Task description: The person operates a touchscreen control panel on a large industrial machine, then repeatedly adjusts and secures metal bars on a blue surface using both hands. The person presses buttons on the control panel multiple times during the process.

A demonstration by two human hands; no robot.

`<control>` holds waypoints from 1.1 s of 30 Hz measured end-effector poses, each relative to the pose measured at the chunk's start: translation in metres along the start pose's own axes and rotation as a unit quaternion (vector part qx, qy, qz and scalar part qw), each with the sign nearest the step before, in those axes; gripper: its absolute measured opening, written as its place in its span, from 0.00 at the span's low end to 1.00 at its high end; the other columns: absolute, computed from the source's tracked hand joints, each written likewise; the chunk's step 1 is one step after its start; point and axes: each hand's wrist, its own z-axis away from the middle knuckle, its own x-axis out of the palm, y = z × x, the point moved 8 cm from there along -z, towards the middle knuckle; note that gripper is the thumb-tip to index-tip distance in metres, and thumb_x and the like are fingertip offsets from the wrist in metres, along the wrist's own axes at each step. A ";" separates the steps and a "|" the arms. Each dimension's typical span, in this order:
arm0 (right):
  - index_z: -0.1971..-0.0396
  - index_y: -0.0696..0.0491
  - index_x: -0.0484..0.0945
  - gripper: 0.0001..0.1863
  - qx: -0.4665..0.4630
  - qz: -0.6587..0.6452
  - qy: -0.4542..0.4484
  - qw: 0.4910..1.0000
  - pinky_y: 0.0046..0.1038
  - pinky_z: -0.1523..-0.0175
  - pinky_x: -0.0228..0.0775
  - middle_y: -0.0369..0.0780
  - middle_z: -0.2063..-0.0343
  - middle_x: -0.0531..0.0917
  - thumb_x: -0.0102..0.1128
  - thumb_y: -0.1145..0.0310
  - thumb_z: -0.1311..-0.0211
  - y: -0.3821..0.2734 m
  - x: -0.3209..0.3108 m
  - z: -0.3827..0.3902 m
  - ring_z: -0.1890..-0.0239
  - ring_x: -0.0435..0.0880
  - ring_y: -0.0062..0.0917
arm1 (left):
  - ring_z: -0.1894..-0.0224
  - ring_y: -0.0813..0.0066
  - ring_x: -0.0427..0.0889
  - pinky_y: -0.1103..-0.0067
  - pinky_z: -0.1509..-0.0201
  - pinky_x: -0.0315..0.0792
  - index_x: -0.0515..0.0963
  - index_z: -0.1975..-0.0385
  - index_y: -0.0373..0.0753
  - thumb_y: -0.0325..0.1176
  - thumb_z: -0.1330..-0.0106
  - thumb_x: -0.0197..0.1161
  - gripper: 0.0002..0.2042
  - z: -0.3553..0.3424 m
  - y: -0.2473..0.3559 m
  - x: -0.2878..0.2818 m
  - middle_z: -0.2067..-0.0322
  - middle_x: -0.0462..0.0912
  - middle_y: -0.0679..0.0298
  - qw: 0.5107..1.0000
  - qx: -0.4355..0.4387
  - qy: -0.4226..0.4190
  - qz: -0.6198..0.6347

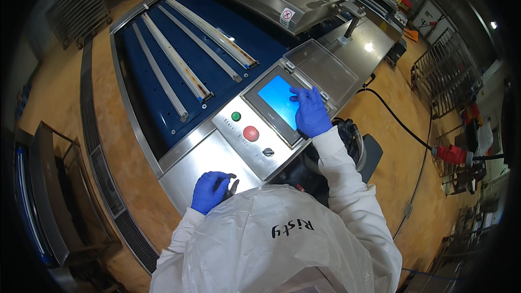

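From afar, I see my left hand (209,192) by the shiny metal top (211,157), fingers bent; I can't tell if they hold anything. Next come dark letters (229,124), a green button (235,115) and a red button (251,133). The blue screen (275,97) sits right of them, my right hand (312,113) over its edge, fingers half bent, holding nothing.

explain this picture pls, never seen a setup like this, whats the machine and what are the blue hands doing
It is one picture, from a camera on a person's head, looking down. Both hands wear blue gloves; I see nothing held. The right hand is at a lit touchscreen; the left hand is by the front of a steel machine. Below the screen are a green button, a red button and a black knob. Four long bars lie across the machine's blue bed.
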 end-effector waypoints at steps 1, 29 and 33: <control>0.47 0.52 0.71 0.23 -0.010 0.014 0.007 1.000 0.43 0.28 0.50 0.38 0.56 0.82 0.42 0.80 0.44 0.000 -0.003 -0.001 0.48 0.77 0.34 | 0.63 0.57 0.80 0.67 0.58 0.74 0.79 0.62 0.42 0.34 0.36 0.64 0.07 -0.001 0.001 0.000 0.66 0.83 0.59 1.000 0.000 -0.001 -0.004; 0.42 0.48 0.67 0.34 -0.087 0.059 -0.002 0.994 0.48 0.28 0.49 0.37 0.57 0.83 0.52 0.81 0.56 -0.041 0.045 -0.032 0.42 0.71 0.42 | 0.62 0.58 0.81 0.67 0.57 0.74 0.80 0.62 0.42 0.34 0.36 0.64 0.06 0.003 0.003 -0.005 0.66 0.83 0.59 1.000 -0.014 0.000 0.018; 0.41 0.48 0.67 0.34 -0.055 0.041 -0.046 0.997 0.47 0.29 0.52 0.37 0.59 0.82 0.53 0.81 0.55 -0.037 0.052 -0.036 0.44 0.72 0.38 | 0.62 0.59 0.81 0.69 0.57 0.74 0.80 0.62 0.41 0.33 0.36 0.64 0.06 0.005 0.000 -0.011 0.67 0.83 0.59 1.000 -0.011 0.007 0.016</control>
